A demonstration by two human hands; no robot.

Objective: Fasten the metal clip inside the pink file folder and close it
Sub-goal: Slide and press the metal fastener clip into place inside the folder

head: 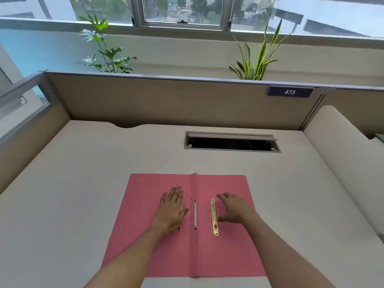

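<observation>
The pink file folder (224, 252) lies open and flat on the desk in front of me. A white strip (195, 215) with two thin prongs runs along its spine. A gold metal clip bar (214, 217) lies loose on the right leaf, just right of the spine. My left hand (172, 208) rests flat on the left leaf, covering most of another gold piece whose end shows at its heel. My right hand (234, 206) hovers palm down beside the gold bar, fingers spread, holding nothing.
The beige desk (83, 194) is enclosed by tan partition walls. An open cable slot (231, 143) sits behind the folder. A plate reading 473 (289, 92) hangs on the back partition. Two plants (106, 50) stand beyond it, below the windows.
</observation>
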